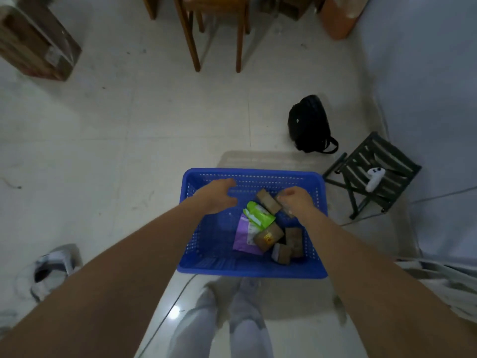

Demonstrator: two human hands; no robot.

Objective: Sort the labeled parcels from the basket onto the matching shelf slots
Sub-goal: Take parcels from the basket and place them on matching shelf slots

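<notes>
Floor: as I look down through the head camera, I see pale glossy tile point(129, 120) with scuffs, and a light glare at 6 o'clock.
Basket: the blue basket point(247, 271) sits on the tile just below centre, above my knees.
Parcels: small brown boxes point(268, 201), a green pouch point(260, 214) and a purple pouch point(245, 235) are heaped in the basket's right half.
Left hand: my left hand point(216, 195) hovers over the far left of the basket, fingers spread wide, holding nothing.
Right hand: my right hand point(294, 200) is down among the boxes at the far right, fingers curled; I cannot tell whether it grips one.
Room, 12 o'clock: wooden chair legs point(193, 45).
Room, 10 o'clock: a cardboard box point(36, 45).
Room, 2 o'clock: a black backpack point(308, 125).
Room, 3 o'clock: a dark slatted stool point(374, 171) bearing a white controller point(375, 178).
Room, 8 o'clock: a shoe point(51, 270).
</notes>
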